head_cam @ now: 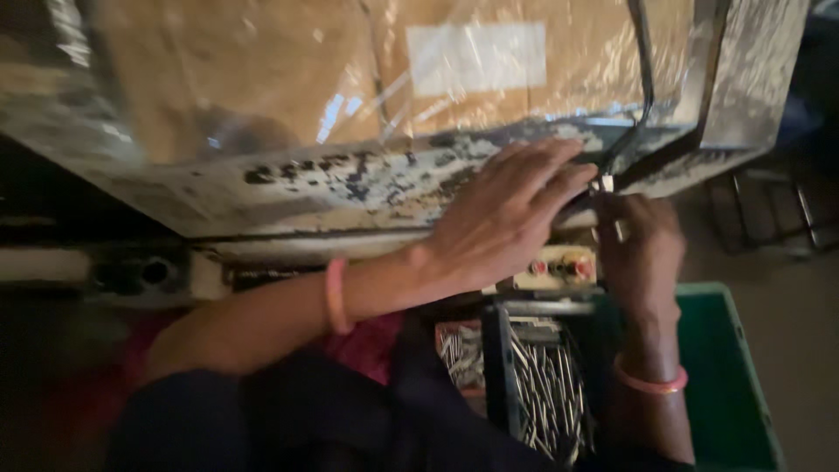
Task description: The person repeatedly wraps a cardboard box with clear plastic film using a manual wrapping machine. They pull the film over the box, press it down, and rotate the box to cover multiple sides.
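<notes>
Dark sleeves (288,419) filled the lower edge of the view, nearest the camera, with both forearms reaching out from them. Left hand (502,218): fingers together and flat, pressed on the worn, paint-flaked bench edge (350,188), seemingly to steady the work; it gripped nothing. A pink bangle (336,295) sat on that wrist. Right hand (638,249): raised just beside the left fingertips, fingers pinched on a small pale metal piece (606,183) near the bench's right corner, where a black cable (645,79) came down to it; the pinch appeared to hold the piece in line with the cable end. A second pink bangle (651,382) ringed the right wrist. Behind the bench edge: a cardboard box (262,70) under clear plastic film, bearing a white label (476,57), filling the top of the view. Below the hands: a small pale panel with red knobs (559,267), partly hidden by the left palm. Lower still: a tray of thin metal rods (542,385), crossed by a dark bar. Right lower corner: a green crate (730,376), its inside mostly blocked by the right forearm. Light was dim; detail of the pinched piece could not be told.
</notes>
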